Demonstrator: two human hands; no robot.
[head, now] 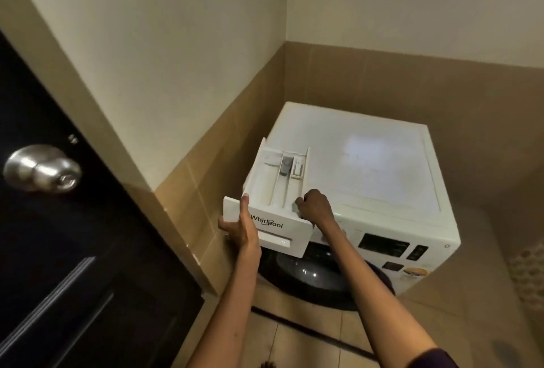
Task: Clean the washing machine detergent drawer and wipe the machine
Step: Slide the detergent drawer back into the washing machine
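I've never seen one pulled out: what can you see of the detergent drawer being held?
The detergent drawer is white, plastic-looking, its front panel lettered Whirlpool above a recessed grip slot. Long walls split it into compartments; a grey insert and a white one sit near the back. It seems out of its slot, tilted, back end over the top of the washing machine. The left hand grips the panel's left end; the right hand grips its right wall.

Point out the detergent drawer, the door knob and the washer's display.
drawer [290,230]: head view, front panel beside the logo.
knob [42,167]: head view, middle of the metal ball.
display [384,245]: head view, centre of the dark screen.
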